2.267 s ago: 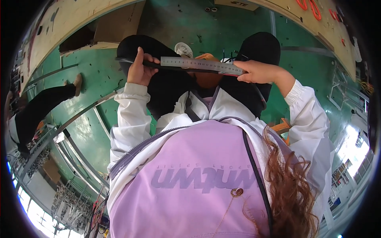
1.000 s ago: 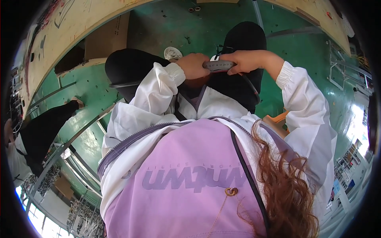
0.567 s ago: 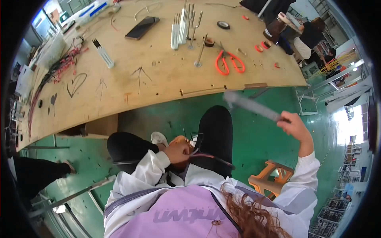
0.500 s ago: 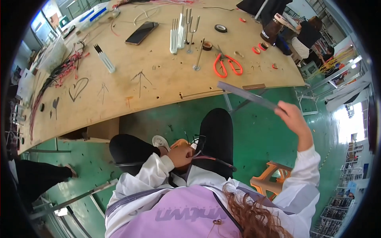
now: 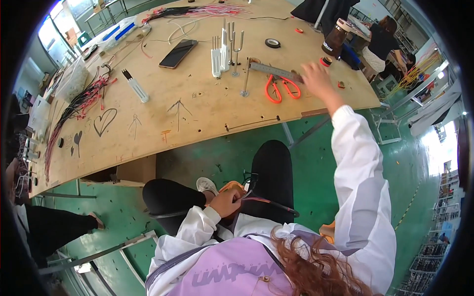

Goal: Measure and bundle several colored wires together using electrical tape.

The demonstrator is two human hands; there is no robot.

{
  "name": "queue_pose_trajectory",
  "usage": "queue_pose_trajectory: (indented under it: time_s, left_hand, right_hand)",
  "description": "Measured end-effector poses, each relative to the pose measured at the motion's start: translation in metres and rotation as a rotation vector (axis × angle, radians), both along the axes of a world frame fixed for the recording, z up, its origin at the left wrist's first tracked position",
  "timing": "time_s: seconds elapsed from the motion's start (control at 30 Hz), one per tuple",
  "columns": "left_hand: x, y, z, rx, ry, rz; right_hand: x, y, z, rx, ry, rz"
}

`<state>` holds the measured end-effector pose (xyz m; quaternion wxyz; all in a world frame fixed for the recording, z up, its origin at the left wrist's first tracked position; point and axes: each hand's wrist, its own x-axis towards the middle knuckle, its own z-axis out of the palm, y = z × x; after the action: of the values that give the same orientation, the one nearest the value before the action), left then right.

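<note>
My right hand (image 5: 316, 79) reaches over the table, its fingers at the near end of a grey metal ruler (image 5: 276, 70). The ruler lies across the blades of orange-handled scissors (image 5: 273, 93), with its far end by an upright metal post (image 5: 246, 79). In my lap, my left hand (image 5: 227, 201) is closed around a dark cable (image 5: 269, 201) lying over my thighs. Thin black wire ends (image 5: 252, 181) stick up beside that hand. Its fingertips are partly hidden.
On the wooden table (image 5: 197, 108) are a phone (image 5: 178, 53), white holders with metal prongs (image 5: 216, 61), forked posts (image 5: 238, 47), black tape (image 5: 272, 43) and a bottle (image 5: 336, 38). Wire bundles (image 5: 81, 101) lie at the left. An orange stool (image 5: 327, 231) is beside me. Other people are nearby.
My right hand has moved forward and left from beside the table, bringing the ruler from the air over the table edge onto the scissors. My left hand stays in my lap with the cable.
</note>
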<state>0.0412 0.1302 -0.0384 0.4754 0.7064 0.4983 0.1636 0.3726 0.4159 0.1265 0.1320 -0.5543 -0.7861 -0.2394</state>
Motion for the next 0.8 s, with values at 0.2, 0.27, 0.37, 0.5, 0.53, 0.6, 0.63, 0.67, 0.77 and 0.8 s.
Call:
queue_pose_trajectory:
  time_s: [0.2,0.27,0.37,0.5,0.53,0.6,0.63,0.67,0.77,0.8]
  left_hand:
    - [0.008,-0.004,0.007,0.030,-0.037,0.060]
    - [0.010,-0.005,0.008,0.013,-0.054,0.078]
    - [0.016,-0.001,0.004,0.092,-0.132,0.079]
    - [0.012,0.008,0.007,-0.036,-0.058,0.127]
    - [0.004,0.007,0.004,-0.044,-0.018,0.106]
    - [0.000,0.015,0.013,-0.028,-0.124,0.163]
    - [-0.005,0.016,0.023,-0.063,-0.087,0.164]
    - [-0.005,0.018,0.030,-0.085,-0.065,0.139]
    - [0.009,0.026,0.013,-0.009,-0.252,0.018]
    - [0.008,0.023,0.018,-0.131,-0.247,0.068]
  right_hand:
    - [-0.147,0.033,0.004,-0.191,0.178,-0.018]
    - [-0.165,0.049,-0.016,-0.259,0.187,-0.092]
    - [-0.140,0.084,-0.025,-0.132,0.676,-0.020]
    - [-0.127,0.029,-0.010,0.111,1.798,0.791]
    - [-0.138,-0.034,0.033,-0.212,1.573,0.694]
    - [-0.134,-0.135,0.016,-0.509,1.534,0.798]
    - [-0.138,-0.201,-0.011,-1.007,1.724,0.517]
    - [-0.150,-0.250,-0.016,-1.404,2.029,0.451]
    - [-0.138,-0.331,-0.099,-1.933,2.202,-0.366]
    - [-0.144,-0.332,-0.107,-1.870,2.325,-0.346]
